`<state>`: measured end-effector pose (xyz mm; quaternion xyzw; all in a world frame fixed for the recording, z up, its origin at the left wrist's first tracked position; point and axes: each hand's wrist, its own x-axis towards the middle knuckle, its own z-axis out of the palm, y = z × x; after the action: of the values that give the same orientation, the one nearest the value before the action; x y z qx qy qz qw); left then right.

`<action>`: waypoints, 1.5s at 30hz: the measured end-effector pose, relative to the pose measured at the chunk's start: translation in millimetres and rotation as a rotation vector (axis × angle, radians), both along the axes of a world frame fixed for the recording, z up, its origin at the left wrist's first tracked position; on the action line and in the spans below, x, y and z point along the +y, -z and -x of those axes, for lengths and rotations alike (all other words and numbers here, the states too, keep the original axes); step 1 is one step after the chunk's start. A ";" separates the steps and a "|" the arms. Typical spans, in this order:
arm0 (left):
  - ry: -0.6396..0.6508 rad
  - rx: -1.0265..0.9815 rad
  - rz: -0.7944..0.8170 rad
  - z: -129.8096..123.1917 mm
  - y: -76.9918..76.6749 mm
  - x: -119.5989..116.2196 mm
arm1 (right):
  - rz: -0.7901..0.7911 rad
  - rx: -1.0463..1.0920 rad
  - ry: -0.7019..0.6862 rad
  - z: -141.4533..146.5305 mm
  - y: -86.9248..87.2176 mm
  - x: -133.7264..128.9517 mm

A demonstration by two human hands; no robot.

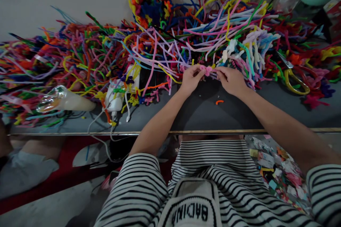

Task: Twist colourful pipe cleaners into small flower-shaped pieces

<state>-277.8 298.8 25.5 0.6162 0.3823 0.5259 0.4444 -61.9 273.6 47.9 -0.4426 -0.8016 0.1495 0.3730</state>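
Above the dark tabletop (pixel 197 110), my left hand (pixel 192 78) pinches the left side of a small pink pipe-cleaner shape (pixel 206 70) with looped, petal-like parts. My right hand (pixel 231 81) has its thumb and fingers closed at the right end of the same piece. Just beyond both hands lies a heap of pipe cleaners (pixel 160 49) in many colours. White and pale-blue twisted pieces (pixel 239 51) rest behind my right hand. A short orange scrap (pixel 219 102) lies on the table between my forearms.
Scissors with yellow handles (pixel 295 83) lie at the right. On the left are a white charger (pixel 114 101) with cables and a cream, cone-shaped roll (pixel 77 100). Scraps (pixel 282 173) cover the floor at lower right. Another person's leg (pixel 39 152) shows at left.
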 end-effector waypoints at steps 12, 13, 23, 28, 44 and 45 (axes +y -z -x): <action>0.462 0.104 0.062 0.5 -26.8 -21.3 | -0.383 0.051 0.023 -15.4 -7.7 2.4; 0.479 0.102 0.055 0.7 -27.4 -21.2 | -0.375 0.092 0.029 -13.6 -7.4 2.2; 0.385 -0.121 0.068 -8.7 -25.0 -24.3 | -0.066 0.480 -0.015 8.9 8.6 7.4; 0.289 -0.213 0.226 -4.6 -32.7 -25.0 | -0.025 0.430 0.041 5.7 16.3 17.5; 0.264 -0.078 0.081 -2.4 -30.9 -27.2 | 0.281 0.454 0.005 9.9 9.3 6.2; 0.258 -0.075 0.073 -2.3 -30.5 -27.5 | 0.289 0.470 0.002 10.1 9.3 6.2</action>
<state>-275.4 271.3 56.0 0.6237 0.3020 0.4729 0.5442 -72.0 279.8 38.7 -0.4451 -0.6629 0.3608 0.4819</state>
